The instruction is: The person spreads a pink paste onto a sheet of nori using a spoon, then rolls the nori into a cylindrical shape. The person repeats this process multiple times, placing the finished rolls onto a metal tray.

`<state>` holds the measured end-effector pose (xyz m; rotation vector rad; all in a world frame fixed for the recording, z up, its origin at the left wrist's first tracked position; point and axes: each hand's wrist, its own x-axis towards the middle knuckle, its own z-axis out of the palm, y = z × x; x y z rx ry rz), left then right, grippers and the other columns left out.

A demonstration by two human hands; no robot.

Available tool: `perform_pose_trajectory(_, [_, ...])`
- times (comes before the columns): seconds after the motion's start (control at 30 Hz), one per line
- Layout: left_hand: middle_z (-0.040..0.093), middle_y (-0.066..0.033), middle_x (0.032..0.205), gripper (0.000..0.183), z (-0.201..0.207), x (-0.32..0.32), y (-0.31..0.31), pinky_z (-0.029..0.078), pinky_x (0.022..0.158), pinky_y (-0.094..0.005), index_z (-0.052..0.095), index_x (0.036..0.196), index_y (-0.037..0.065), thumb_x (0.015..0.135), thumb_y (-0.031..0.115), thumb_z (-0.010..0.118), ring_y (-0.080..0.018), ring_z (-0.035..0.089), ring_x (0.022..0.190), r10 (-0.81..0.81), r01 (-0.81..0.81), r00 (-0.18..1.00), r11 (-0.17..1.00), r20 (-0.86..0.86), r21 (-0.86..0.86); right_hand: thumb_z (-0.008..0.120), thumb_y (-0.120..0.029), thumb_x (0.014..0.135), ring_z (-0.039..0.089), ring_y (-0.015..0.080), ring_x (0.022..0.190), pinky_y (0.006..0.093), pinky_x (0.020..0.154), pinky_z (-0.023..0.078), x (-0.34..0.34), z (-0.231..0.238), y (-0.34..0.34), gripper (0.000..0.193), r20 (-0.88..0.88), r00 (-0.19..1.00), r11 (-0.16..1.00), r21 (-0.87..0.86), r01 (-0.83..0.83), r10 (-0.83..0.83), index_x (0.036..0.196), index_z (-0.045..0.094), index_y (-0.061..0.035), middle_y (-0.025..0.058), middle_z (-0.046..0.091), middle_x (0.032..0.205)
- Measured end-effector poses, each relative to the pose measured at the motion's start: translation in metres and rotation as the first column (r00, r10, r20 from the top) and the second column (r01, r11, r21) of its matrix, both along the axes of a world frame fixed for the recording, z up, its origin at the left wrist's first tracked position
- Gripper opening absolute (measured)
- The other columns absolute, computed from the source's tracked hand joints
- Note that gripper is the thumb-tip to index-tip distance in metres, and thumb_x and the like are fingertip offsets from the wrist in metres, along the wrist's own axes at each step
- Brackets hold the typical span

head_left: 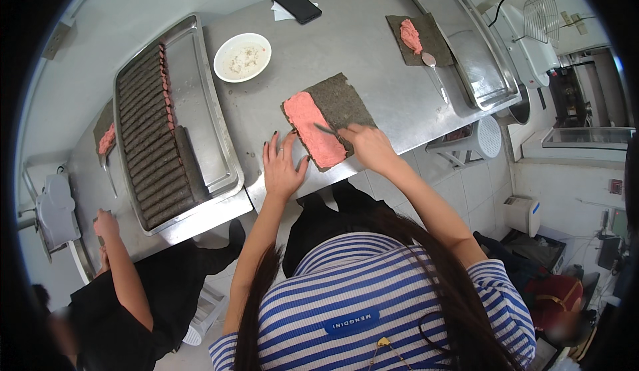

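Observation:
On the metal table before me lies a dark green seaweed sheet (343, 101). Pink paste (306, 121) covers its left part in a flat, even band, leaving the right part bare. My right hand (366, 146) is closed round a thin metal spreading utensil (324, 129), whose tip rests on the paste near the band's right edge. Whether it is a spoon or a knife I cannot tell. My left hand (284, 168) has its fingers spread, with the fingertips at the sheet's lower left edge.
Left stands a metal tray (223, 151) of rolled seaweed. A white bowl (243, 57) and a phone (296, 5) sit farther back. At right, a spoon (432, 71) and paste lie on more seaweed (436, 28), beside another metal tray (459, 25). A co-worker's arm (126, 271) shows lower left.

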<state>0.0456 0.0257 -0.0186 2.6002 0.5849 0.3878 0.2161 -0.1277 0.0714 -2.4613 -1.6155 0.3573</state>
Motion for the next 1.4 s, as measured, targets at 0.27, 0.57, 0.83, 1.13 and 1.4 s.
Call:
perform_pose_trajectory(0.27, [0.048,-0.0069,0.136,0.06,-0.002,0.0,0.001,0.02,0.113,-0.0497,0.04,0.134,0.008,0.081,0.026,0.062,-0.0326,0.029,0.136,-0.015,0.015,1.0,1.0,-0.003,0.01,0.054,-0.01,0.078,0.063,0.0258,0.083,0.0373,0.072,0.053,-0.021,-0.036,-0.008,0.025,0.174,0.972,0.986,0.034,-0.163,0.155,0.101,0.063,-0.0028,0.0101,0.063,0.097])
perform_pose_trajectory(0.57, [0.048,-0.0066,0.136,0.059,0.002,0.0,0.0,0.02,0.113,-0.05,0.04,0.134,0.008,0.081,0.024,0.061,-0.0327,0.03,0.136,-0.006,0.006,1.0,1.0,-0.005,-0.016,0.065,-0.009,0.071,0.063,0.0286,0.084,0.0383,0.073,0.053,-0.016,-0.006,-0.03,0.039,0.043,0.999,1.0,0.005,-0.001,0.001,0.108,0.058,-0.0006,0.0099,0.061,0.096])
perform_pose_trajectory(0.83, [0.049,-0.0077,0.134,0.059,0.0,0.0,0.0,0.02,0.113,-0.0493,0.042,0.133,0.008,0.081,0.025,0.062,-0.0322,0.031,0.135,-0.007,0.007,1.0,1.0,0.017,-0.022,0.055,-0.013,0.078,0.061,0.0253,0.083,0.0346,0.072,0.053,-0.076,-0.043,-0.049,0.036,0.209,0.978,0.999,0.041,-0.001,-0.007,0.111,0.058,0.0009,0.0082,0.058,0.094])
perform_pose_trajectory(1.13, [0.047,-0.0074,0.136,0.063,0.003,-0.001,0.001,0.019,0.114,-0.0494,0.041,0.134,0.009,0.079,0.027,0.065,-0.0327,0.03,0.136,-0.027,0.026,1.0,0.999,-0.011,-0.04,0.057,-0.011,0.076,0.061,0.0244,0.079,0.0345,0.072,0.052,-0.067,-0.023,-0.053,0.04,0.125,0.991,0.998,0.04,0.051,-0.056,0.113,0.057,0.0012,0.0089,0.057,0.093])
perform_pose_trajectory(1.4, [0.046,-0.0061,0.138,0.072,0.002,-0.001,0.002,0.016,0.115,-0.0491,0.038,0.136,0.01,0.075,0.032,0.069,-0.032,0.028,0.138,-0.032,0.031,0.999,0.998,-0.024,-0.051,0.057,-0.011,0.076,0.061,0.0243,0.081,0.0349,0.073,0.053,-0.088,-0.034,-0.051,0.032,0.106,0.994,0.999,0.034,-0.009,0.005,0.106,0.06,0.0001,0.0093,0.057,0.091])
